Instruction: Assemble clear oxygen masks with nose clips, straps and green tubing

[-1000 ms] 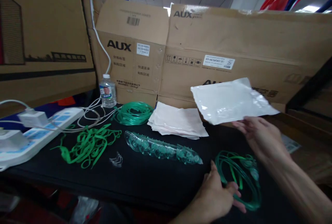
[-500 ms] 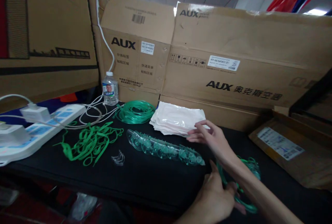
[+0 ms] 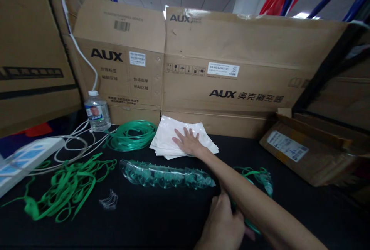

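My right hand point(image 3: 187, 142) lies with its fingers spread over a stack of white pouches point(image 3: 165, 134), touching the top one. My left hand point(image 3: 224, 221) is closed around green tubing point(image 3: 252, 226), low and to the right, under my right forearm. That forearm hides part of the tubing. Beyond it, a clear green plastic piece with tubing point(image 3: 266, 180) rests on the black table. A row of nested clear green face masks point(image 3: 167, 174) lies in front of the pouches.
Left of the masks are a coil of green tubing point(image 3: 131, 136), tangled green straps point(image 3: 69, 188) and small thin clear pieces point(image 3: 109, 200). A water bottle point(image 3: 98, 113), white cables and a power strip point(image 3: 27, 157) stand farther left. Cardboard point(image 3: 231, 49) walls the back; an open carton point(image 3: 306, 149) sits right.
My right hand has moved left from the pouches' right edge onto the top of the stack. My left hand stays on the tubing. The view has turned to the right.
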Demonstrator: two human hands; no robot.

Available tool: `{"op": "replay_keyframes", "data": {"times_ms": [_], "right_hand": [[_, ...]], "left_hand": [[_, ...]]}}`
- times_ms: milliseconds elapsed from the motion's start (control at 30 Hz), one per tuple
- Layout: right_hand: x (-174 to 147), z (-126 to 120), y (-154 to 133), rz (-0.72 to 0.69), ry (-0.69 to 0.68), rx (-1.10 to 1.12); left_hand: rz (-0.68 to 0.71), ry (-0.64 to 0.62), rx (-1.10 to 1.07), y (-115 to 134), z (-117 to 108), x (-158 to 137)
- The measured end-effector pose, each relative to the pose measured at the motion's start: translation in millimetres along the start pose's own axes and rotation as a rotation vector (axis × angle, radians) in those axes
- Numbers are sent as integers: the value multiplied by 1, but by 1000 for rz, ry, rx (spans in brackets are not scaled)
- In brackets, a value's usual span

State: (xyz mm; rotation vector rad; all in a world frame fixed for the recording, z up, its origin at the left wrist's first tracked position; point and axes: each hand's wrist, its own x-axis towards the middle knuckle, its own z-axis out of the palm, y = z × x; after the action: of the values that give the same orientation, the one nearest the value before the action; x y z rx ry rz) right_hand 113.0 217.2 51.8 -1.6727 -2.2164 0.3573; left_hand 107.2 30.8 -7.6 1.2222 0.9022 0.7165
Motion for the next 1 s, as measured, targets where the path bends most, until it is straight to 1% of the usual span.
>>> {"op": "replay_keyframes", "data": {"times_ms": [33, 100, 167, 200, 233, 300, 367, 400, 467, 533, 567, 600, 667, 700, 733, 833, 900, 1000], "right_hand": [[1, -4, 0, -6, -11, -9], [-4, -21, 1, -36, 0, -12], [-20, -48, 9, -104, 73, 1], [-34, -64, 16, -143, 123, 12], [-52, -79, 24, -172, 170, 22], [-99, -103, 48, -186, 242, 33], [-156, -116, 80, -192, 313, 27], [-184, -119, 99, -203, 309, -4], [-234, -117, 139, -306, 270, -132], [-266, -111, 174, -388, 256, -284], [-276, -108, 188, -400, 235, -346], [-281, -105, 200, -398, 205, -404], [-280, -100, 217, -383, 157, -495], [-276, -99, 222, -378, 142, -529], [-270, -98, 227, -378, 134, -555], [-255, -96, 240, -380, 130, -590], [-252, -97, 249, -399, 128, -577], [-261, -103, 258, -435, 97, -575]], "left_hand": [[-9, 1, 44, 4, -2, -3], [1, 25, 152, 10, -6, -9], [16, 54, 277, 16, -8, -13], [21, 61, 341, 19, -9, -14], [22, 65, 403, 21, -10, -15], [44, 65, 521, 25, -9, -17], [88, 84, 666, 28, -5, -18], [109, 98, 753, 29, -2, -18], [142, 131, 932, 32, 5, -20], [227, 160, 1040, 35, 14, -22], [317, 162, 1056, 36, 19, -22], [428, 144, 1057, 36, 25, -22], [633, 61, 1051, 34, 36, -20], [685, 10, 1063, 32, 41, -17], [694, -37, 1093, 30, 46, -14], [617, -123, 1176, 24, 51, -5], [612, -175, 1187, 22, 47, -3], [654, -210, 1154, 20, 34, -6]]}}
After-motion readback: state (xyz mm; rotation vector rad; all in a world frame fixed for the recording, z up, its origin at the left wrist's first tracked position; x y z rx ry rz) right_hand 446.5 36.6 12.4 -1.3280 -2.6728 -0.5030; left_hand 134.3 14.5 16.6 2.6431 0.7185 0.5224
